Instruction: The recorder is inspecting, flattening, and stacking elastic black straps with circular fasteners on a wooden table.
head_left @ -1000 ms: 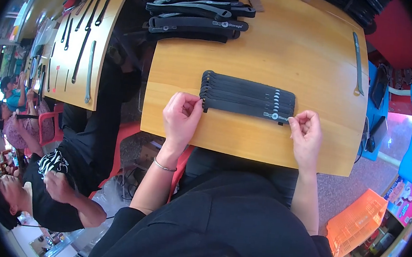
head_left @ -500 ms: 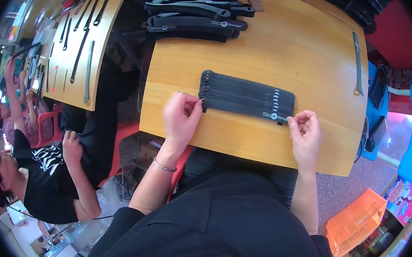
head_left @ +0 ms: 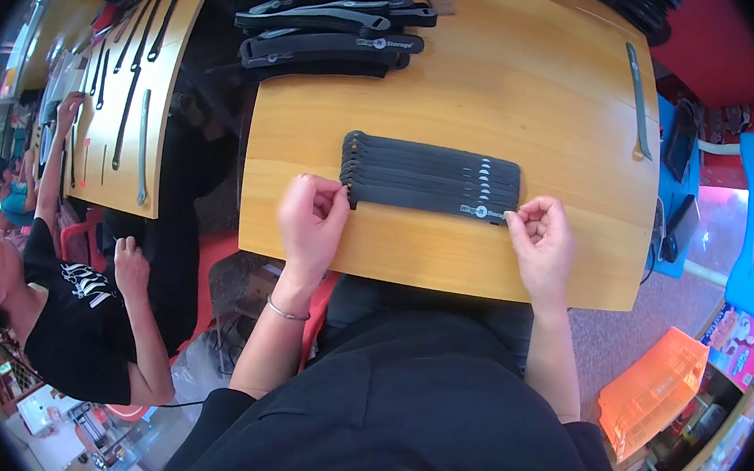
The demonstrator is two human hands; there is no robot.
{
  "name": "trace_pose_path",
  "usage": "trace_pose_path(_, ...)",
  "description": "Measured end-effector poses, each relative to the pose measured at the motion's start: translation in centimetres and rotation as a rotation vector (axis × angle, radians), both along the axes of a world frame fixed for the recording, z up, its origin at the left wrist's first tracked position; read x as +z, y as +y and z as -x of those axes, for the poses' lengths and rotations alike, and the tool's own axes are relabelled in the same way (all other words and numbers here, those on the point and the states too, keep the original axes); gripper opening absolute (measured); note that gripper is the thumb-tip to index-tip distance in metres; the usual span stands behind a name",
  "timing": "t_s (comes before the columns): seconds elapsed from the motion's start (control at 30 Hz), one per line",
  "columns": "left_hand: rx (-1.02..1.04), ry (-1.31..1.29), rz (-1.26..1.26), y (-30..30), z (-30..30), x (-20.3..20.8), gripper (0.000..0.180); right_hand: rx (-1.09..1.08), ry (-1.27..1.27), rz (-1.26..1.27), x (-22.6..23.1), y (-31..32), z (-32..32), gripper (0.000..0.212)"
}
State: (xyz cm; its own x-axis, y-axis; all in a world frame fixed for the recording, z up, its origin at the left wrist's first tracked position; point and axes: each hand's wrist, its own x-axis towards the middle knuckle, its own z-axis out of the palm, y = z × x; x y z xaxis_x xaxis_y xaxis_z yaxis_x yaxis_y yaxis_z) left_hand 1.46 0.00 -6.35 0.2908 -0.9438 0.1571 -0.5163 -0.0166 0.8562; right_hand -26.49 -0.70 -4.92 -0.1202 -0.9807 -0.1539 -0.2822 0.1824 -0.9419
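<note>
Several flat black straps (head_left: 418,174) lie on the wooden table in front of me, overlapped in a neat row with their rounded ends to the left. White printing shows towards the right end of the nearest strap (head_left: 407,199). My left hand (head_left: 311,225) is closed in a pinch at that strap's left end, beside the small eyelets. At its right corner, my right hand (head_left: 542,248) pinches with thumb and forefinger, the other fingers curled in. The strap lies level between both hands.
A tall pile of black and grey straps (head_left: 326,52) stands at the table's far left. One grey strap (head_left: 639,101) lies near the right edge. To the left, a co-worker (head_left: 73,326) sits by another table (head_left: 156,149) with straps laid out. An orange basket (head_left: 654,394) is at lower right.
The whole view has shifted slightly, so the table appears further left. My hands keep their pinch at the strap's ends. The co-worker's far hand has come to the edge of the other table.
</note>
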Motion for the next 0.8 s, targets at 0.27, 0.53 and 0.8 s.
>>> trace_pose_path(0.27, -0.001, 0.000, 0.006, -0.06, 0.04, 0.08, 0.009, 0.003, 0.047, 0.101, -0.17, 0.17, -0.11, 0.019)
trace_pose_path(0.53, -0.005, -0.013, 0.008, -0.11, 0.10, 0.18, 0.009, -0.007, 0.093, 0.127, -0.29, 0.26, -0.16, 0.019)
trace_pose_path(0.8, 0.002, 0.002, 0.011, -0.09, 0.08, -0.07, 0.009, -0.018, 0.119, 0.149, -0.52, 0.32, -0.28, 0.019)
